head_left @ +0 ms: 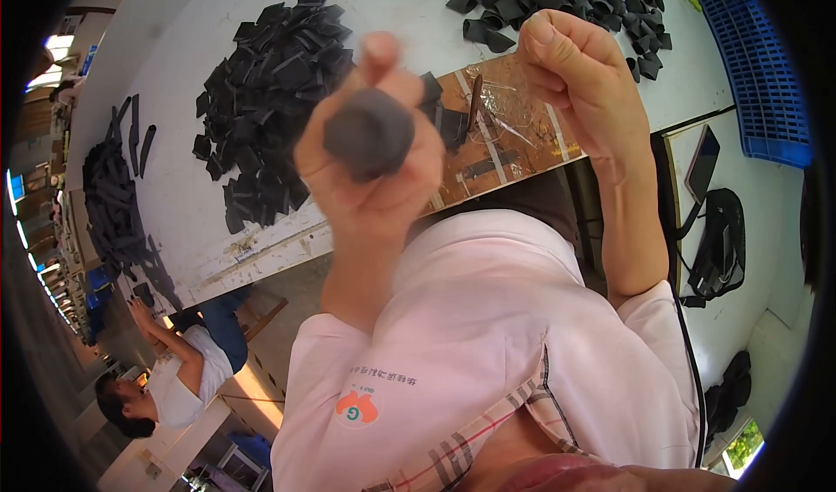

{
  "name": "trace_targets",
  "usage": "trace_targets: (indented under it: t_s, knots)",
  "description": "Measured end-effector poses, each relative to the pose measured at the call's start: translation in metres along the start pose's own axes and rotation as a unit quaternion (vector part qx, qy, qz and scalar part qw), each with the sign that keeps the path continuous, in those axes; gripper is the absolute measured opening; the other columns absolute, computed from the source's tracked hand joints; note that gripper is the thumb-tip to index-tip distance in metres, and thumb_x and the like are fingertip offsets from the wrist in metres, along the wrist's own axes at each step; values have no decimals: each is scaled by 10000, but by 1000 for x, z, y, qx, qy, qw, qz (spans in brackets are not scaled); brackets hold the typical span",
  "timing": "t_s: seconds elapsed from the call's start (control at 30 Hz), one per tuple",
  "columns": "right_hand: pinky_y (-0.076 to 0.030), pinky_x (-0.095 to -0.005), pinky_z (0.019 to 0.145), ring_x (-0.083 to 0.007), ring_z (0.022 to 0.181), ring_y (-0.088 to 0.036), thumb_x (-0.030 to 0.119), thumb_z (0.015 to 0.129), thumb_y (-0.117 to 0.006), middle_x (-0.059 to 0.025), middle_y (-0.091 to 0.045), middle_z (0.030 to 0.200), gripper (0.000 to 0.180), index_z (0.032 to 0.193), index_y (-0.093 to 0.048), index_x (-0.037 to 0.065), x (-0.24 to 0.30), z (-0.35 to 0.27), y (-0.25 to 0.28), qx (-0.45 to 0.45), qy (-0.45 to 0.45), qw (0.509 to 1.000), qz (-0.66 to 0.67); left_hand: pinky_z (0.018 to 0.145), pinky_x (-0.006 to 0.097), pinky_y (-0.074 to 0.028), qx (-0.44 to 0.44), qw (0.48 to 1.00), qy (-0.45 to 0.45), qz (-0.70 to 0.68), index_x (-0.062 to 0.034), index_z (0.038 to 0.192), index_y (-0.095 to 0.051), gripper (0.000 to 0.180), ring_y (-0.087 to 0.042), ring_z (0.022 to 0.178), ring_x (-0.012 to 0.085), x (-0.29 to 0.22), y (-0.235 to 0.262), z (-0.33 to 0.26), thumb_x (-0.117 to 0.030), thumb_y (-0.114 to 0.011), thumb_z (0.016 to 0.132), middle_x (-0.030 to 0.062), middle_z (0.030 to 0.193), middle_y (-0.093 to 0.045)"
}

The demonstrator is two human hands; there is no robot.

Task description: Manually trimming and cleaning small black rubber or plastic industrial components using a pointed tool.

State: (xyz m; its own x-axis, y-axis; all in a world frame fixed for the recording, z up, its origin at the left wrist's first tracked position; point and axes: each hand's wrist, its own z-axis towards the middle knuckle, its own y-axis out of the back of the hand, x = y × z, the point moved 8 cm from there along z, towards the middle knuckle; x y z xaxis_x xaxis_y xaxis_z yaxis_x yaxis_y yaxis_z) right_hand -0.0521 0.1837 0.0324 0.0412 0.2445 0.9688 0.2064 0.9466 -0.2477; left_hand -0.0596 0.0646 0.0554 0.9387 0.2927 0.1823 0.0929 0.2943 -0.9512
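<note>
Raised above the table's front edge, my left hand point(370, 205) is smeared by motion. A black folded piece point(369, 135), rounded in outline, lies against its palm and inner fingers. My right hand point(579, 74) is closed, thumb pressed over the curled fingers; whether anything is pinched in it is hidden. It hangs over a worn brown board point(514, 165) with pale strips and shiny clear film. A thin dark stick point(475, 102) stands out from the board, beside more black material point(451, 128). A big heap of flat black pieces point(270, 91) spreads to the left of my left hand.
Looped black pieces point(557, 0) are heaped at the far side. Black strips point(113, 196) lie at the table's left end, near a seated person point(187, 370). On the right are a blue plastic basket point(758, 57), a phone point(703, 163) and a black bag point(718, 244).
</note>
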Motion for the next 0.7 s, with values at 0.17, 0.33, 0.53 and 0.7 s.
trace_targets:
  t_s: [0.17,0.33,0.53,0.7]
  knots:
    - [-239,-162,449,-30,514,-299,225,886,-498,59,-355,592,253,690,-477,66,-13,-14,-9,-18,1,1000,8,316,155,-302,-179,857,-242,417,69,1079,-450,230,-362,332,29,-36,14,-19,-20,-438,867,192,871,-585]
    - [-310,-157,470,-4,542,-412,254,846,-567,31,-507,599,263,740,-581,14,9,-24,-10,-81,40,994,-65,360,163,-298,-206,820,-240,478,41,1004,-517,187,-390,407,41,-36,21,-16,-12,-531,825,88,741,-583]
    - [-355,-169,452,-35,532,-470,252,819,-601,-7,-545,608,266,779,-594,-11,8,-22,-19,-50,-8,996,-73,371,168,-313,-228,782,-278,509,36,972,-521,156,-407,423,53,-38,19,-11,14,-531,817,85,766,-578]
    - [-320,-188,384,-31,465,-412,239,840,-562,17,-485,561,255,744,-557,2,-3,-12,-23,-7,-16,1000,-13,368,168,-303,-208,846,-254,420,18,953,-531,136,-402,413,49,-39,28,-8,22,-524,817,75,742,-568]
